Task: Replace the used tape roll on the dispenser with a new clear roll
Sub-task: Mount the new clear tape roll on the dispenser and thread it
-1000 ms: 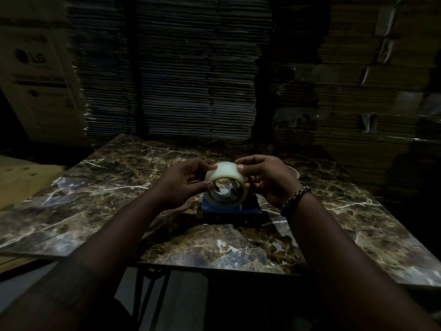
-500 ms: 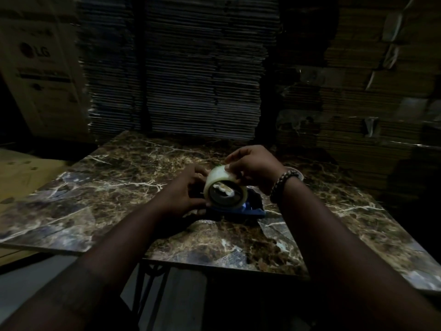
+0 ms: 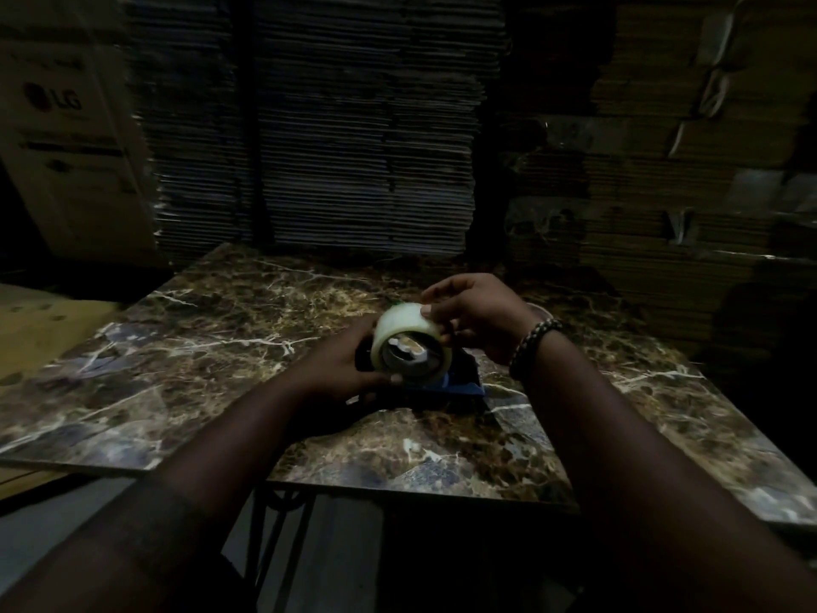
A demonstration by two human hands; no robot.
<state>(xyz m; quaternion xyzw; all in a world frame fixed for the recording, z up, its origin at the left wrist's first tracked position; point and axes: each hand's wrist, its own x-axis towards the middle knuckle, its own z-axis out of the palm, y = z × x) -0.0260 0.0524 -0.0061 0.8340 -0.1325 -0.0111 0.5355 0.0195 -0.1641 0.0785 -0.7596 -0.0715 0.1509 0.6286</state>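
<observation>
A pale clear tape roll sits on the hub of a blue tape dispenser in the middle of the marble table. The hub shows through the roll's open centre. My left hand grips the dispenser and the roll's lower left side. My right hand presses its fingertips on the top right of the roll. A beaded bracelet is on my right wrist. Behind my right hand the rim of a second round thing peeks out; I cannot tell what it is.
Tall stacks of flattened cardboard stand right behind the table. A printed carton is at the back left. More cardboard fills the right side. A low cardboard surface lies left of the table. The scene is dim.
The roll went from held up between both hands down onto the dispenser's hub. My right hand shifted to the roll's top, and my left hand dropped to grip the dispenser.
</observation>
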